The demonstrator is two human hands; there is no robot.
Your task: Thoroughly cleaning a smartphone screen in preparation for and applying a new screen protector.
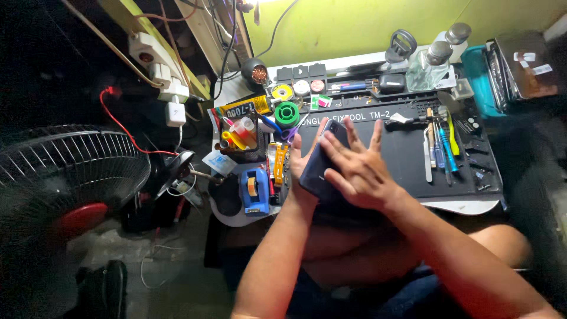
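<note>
A dark blue smartphone (317, 171) is held up over the front left of a black repair mat (407, 153). My left hand (300, 162) grips the phone from below and along its left edge, thumb up. My right hand (357, 168) lies flat across the phone's upper face with fingers spread apart, palm pressing on it. Much of the phone is hidden under my right hand.
Screwdrivers and tweezers (440, 147) lie on the mat's right side. A blue tape dispenser (255, 189), a cup of small tubes (242, 136), a green wire spool (287, 112) and glass bottles (434, 62) ring the mat. A standing fan (71, 171) is at left, a power strip (156, 65) above it.
</note>
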